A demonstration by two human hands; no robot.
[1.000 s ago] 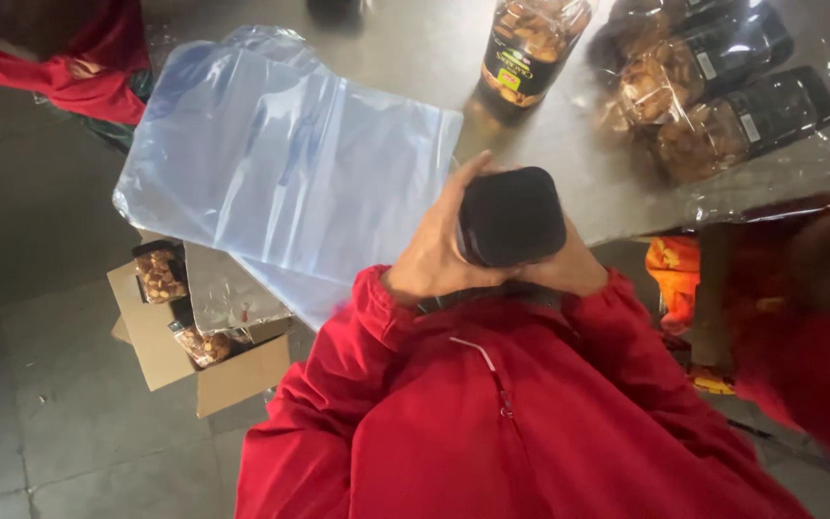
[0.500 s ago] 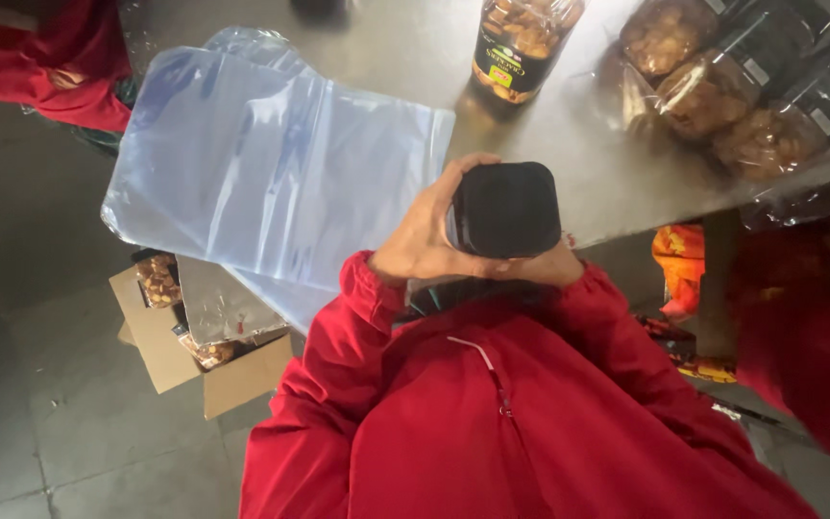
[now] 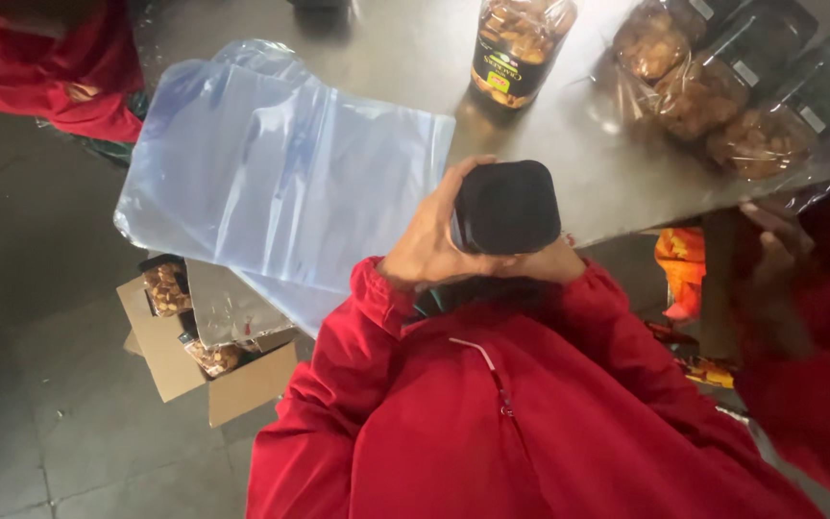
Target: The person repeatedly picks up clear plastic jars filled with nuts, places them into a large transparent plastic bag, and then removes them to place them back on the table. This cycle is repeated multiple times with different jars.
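Both hands close around a jar with a black square lid (image 3: pixel 507 207), held against the chest at the near edge of the steel table (image 3: pixel 405 58). The left hand (image 3: pixel 429 240) curls round its side; the right hand (image 3: pixel 554 261) cups it from below. Beyond the jar lie clear plastic bags (image 3: pixel 280 183), a standing snack jar (image 3: pixel 516 48) and wrapped jars (image 3: pixel 742 86). A level, steady grip suits this hold best.

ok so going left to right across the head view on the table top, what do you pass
stack of clear plastic bags → black-lidded jar gripped by both hands, left hand → wrapped pack of jars
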